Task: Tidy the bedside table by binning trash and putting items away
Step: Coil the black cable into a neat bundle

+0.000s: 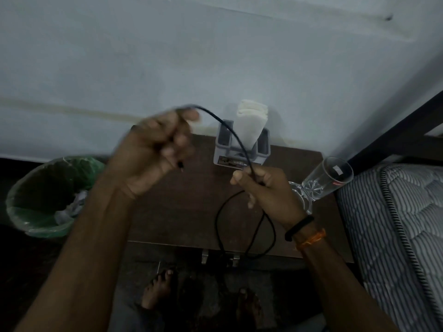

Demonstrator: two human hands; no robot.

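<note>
Black cable [236, 137] pinched in both hands: blurred left hand [155, 149] curled round one end, right hand [266, 188] nipping mid-length. Arched span between them; slack looping below right hand past bedside table [182, 207] front edge. Gathering next, probably.

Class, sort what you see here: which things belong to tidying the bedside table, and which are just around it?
Part of the job: black cable, held by left hand and right hand; glass; grey organiser; lined bin.

Just around: mattress; wall.
</note>
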